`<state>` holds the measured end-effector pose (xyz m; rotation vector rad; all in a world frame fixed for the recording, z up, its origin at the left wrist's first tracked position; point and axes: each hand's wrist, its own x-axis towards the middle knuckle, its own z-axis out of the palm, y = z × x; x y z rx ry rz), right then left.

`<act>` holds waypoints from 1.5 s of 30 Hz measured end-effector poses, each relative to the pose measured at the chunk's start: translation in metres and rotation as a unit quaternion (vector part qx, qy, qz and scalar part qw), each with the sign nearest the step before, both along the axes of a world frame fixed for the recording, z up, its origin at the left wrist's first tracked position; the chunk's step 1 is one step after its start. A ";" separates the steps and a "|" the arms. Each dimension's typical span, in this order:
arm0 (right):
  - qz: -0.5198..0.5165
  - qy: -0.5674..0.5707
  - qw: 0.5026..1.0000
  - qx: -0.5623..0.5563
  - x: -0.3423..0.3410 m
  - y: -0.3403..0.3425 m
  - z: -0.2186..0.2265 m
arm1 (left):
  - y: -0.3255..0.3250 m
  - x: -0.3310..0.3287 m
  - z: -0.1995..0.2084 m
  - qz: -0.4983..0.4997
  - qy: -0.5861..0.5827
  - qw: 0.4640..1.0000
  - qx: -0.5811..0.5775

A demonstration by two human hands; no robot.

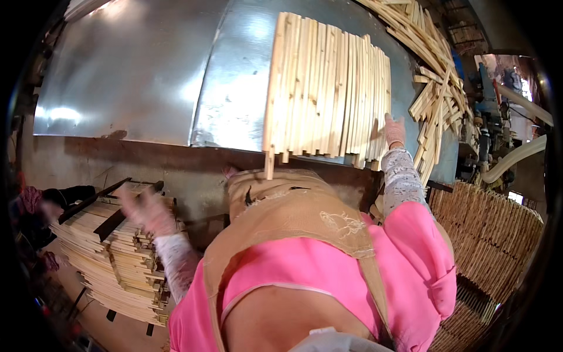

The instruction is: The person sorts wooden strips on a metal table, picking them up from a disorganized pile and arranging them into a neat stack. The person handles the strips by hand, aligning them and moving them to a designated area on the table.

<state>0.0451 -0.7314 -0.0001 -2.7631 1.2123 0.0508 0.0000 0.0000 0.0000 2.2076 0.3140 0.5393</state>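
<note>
Across our metal bench [141, 76], the strips [319, 88] lie lined up; a loose pile [419, 44] is still jumbled. Our left hand [149, 212] spreads wide, empty; whether our right hand [394, 131] grips, we cannot tell.

Left hand [149, 214]: blurred, below the metal table [135, 70]; contact unclear
Loose sticks [435, 114]: cut by the upper edge, on the table's right
Table's far side: cropped away

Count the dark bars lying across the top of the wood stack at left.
2. One bar lies toward the outer left of the wood stack; the second bar runs partly behind the blurred left hand. More may be hidden.
</note>
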 end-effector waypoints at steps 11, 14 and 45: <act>-0.171 -0.074 0.894 0.407 0.086 0.007 -0.020 | -0.249 0.093 -0.075 -0.164 0.306 0.938 -0.014; 0.009 -0.105 0.935 0.339 0.089 -0.006 -0.074 | -0.243 0.138 -0.021 -0.102 0.340 0.932 -0.076; 0.497 -0.230 0.831 0.099 0.512 0.542 -0.040 | 0.003 0.229 -0.069 -0.146 0.234 0.901 0.335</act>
